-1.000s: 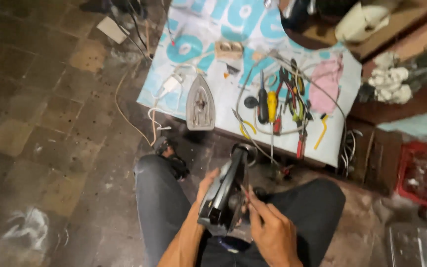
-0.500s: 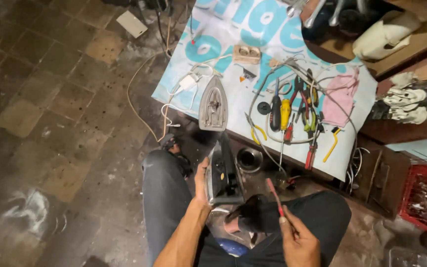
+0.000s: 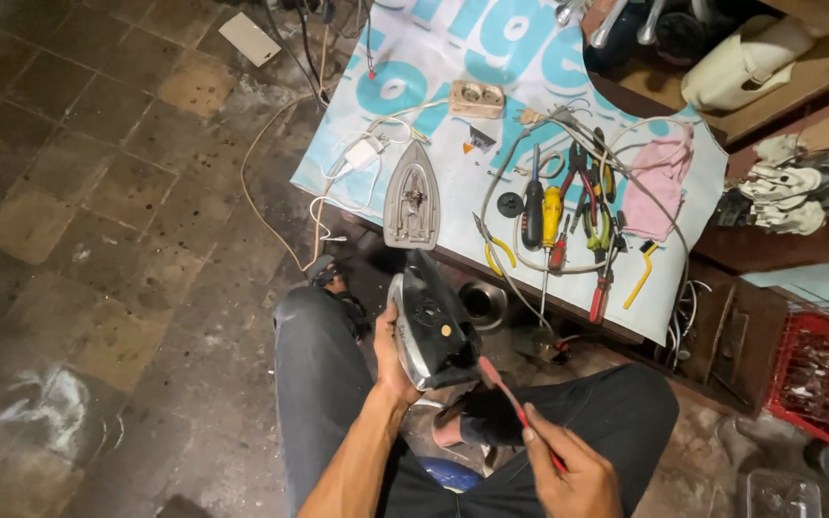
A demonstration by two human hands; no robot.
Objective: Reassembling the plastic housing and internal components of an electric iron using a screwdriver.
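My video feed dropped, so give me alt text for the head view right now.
The left hand holds a dark clothes iron body above the lap, while the right hand holds a red-handled tool beside it. Beyond, an iron soleplate, screwdrivers and pliers lie on a blue-and-white sheet.

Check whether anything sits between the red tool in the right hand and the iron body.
Nothing visible does. The red tool in the right hand points at the iron body held by the left hand, with open air between.
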